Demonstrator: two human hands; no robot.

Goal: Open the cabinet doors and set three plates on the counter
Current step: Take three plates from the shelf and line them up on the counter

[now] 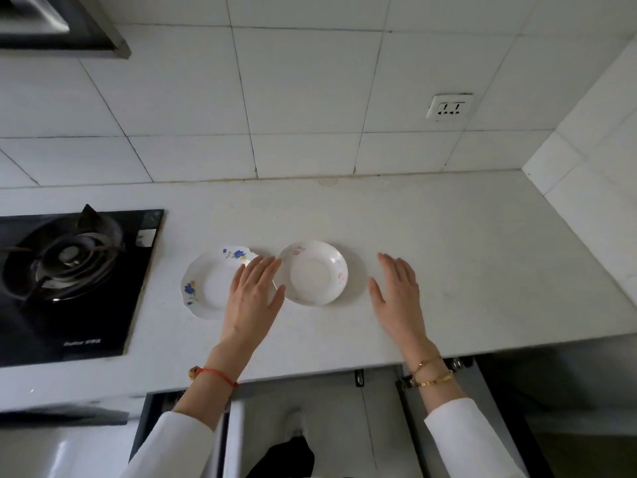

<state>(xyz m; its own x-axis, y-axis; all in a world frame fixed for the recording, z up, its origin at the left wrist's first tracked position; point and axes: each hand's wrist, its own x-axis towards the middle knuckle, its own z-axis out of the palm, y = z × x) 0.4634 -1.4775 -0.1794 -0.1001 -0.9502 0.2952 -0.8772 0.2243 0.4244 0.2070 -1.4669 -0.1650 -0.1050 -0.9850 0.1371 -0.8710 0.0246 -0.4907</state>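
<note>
Only two plates lie on the counter at frame centre, so the third could get forgotten. The left hand, fingers spread and empty, hovers over the blue plate; a careless sweep could knock it against the pink plate, which it almost touches. The right hand is open, flat, empty. Both plates are white, scalloped, floral-rimmed. The cabinet doors stand open below.

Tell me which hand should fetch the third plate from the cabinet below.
Probably the right hand: it lies empty and flat on bare counter, above the open cabinet door. The left hand hovers over the blue-flowered plate, beside the pink-flowered plate.
</note>
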